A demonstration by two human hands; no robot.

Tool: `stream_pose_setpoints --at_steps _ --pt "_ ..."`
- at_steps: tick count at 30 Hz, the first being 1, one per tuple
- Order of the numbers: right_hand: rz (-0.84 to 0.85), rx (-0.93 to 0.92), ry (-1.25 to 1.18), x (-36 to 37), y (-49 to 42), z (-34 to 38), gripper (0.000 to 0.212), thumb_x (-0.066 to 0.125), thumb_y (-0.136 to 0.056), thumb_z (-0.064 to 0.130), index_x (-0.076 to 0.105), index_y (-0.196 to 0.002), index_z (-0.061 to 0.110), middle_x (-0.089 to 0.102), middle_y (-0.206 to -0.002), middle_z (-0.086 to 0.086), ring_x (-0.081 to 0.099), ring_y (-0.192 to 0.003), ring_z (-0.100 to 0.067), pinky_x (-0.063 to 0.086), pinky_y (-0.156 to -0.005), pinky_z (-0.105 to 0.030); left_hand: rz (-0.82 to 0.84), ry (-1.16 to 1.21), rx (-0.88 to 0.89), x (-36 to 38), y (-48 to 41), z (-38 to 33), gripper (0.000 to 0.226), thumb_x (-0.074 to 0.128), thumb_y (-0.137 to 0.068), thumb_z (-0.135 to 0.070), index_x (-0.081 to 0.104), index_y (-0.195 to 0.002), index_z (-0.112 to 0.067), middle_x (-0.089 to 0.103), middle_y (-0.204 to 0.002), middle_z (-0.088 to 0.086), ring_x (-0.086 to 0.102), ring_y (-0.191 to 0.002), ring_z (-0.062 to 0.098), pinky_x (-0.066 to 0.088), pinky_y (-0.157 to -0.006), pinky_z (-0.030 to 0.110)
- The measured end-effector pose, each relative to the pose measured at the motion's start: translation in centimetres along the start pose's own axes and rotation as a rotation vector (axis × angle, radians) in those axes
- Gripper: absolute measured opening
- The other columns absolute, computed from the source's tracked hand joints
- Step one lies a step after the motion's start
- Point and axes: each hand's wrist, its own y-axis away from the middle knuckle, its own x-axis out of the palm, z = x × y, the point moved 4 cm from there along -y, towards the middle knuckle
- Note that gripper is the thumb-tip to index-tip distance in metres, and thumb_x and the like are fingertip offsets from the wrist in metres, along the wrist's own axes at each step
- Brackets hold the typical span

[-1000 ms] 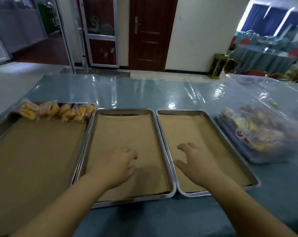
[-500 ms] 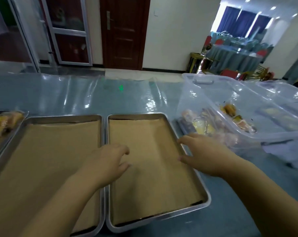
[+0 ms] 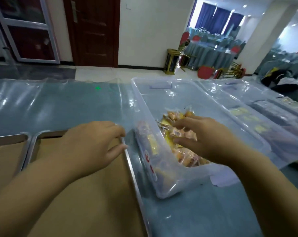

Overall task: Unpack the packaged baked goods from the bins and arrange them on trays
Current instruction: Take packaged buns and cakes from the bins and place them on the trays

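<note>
Since the earlier frame, the right hand [image 3: 206,139] has been carried off the tray's edge and into the bin, and the view has been swung to 3 o'clock.

Nearest, at 7 o'clock, a paper-lined metal tray [image 3: 128,165] is seen. Above its far right corner the left hand [image 3: 91,144] is held, fingers loosely bent, nothing grasped; its fingertips lie at the rim, though contact cannot be made out. A second tray [image 3: 24,142] is set just beside, at 9 o'clock.

At 3 o'clock of the first tray a clear plastic bin [image 3: 163,187] is placed, close beside the rim. Inside it the packaged baked goods [image 3: 187,134], yellow and orange packets, are heaped. The right hand is spread over the heap like a claw, fingers bent above and thumb below. One packet lies between them at the hand's 10 o'clock; whether it is actually clamped cannot be told.

Further off, at 2 o'clock, a second clear bin [image 3: 247,106] holding pale packets is seen. Everything is borne by a table [image 3: 59,103] covered in glossy film. Beyond it, at 11 o'clock, a dark wooden door [image 3: 93,31] is shown.
</note>
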Motion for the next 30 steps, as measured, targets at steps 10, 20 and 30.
stream_pose_setpoints --at_steps 10,20,30 --pt "0.228 -0.031 0.065 1.2 -3.4 -14.4 0.042 0.060 -0.086 0.043 0.051 -0.125 0.031 0.058 -0.118 0.008 0.053 -0.099 -0.009 0.039 -0.073 -0.017 0.037 -0.119 0.081 2.1 -10.6 -9.3 0.043 0.035 -0.078 -0.057 0.061 -0.102 -0.033 0.063 -0.093 -0.013 0.061 -0.082 0.015 0.050 -0.062 0.033" --pt "0.606 -0.139 0.274 7.9 -6.8 -20.5 0.044 0.068 -0.082 0.032 0.053 -0.121 0.018 0.061 -0.109 -0.003 0.057 -0.094 -0.022 0.047 -0.075 -0.030 0.642 -0.353 0.097 14.0 -19.6 -12.9 0.030 0.051 -0.089 -0.038 0.050 -0.116 -0.025 0.057 -0.114 0.001 0.056 -0.101 0.024 0.049 -0.076 0.039" --pt "0.608 -0.126 0.280 11.2 -6.8 -21.0 0.036 0.059 -0.086 0.025 0.051 -0.117 0.011 0.047 -0.127 -0.014 0.049 -0.091 -0.021 0.046 -0.079 -0.035 1.062 -0.402 0.156 23.3 -18.7 -12.0 0.047 0.057 -0.088 -0.018 0.042 -0.132 -0.010 0.051 -0.122 0.009 0.054 -0.101 0.025 0.042 -0.062 0.028"
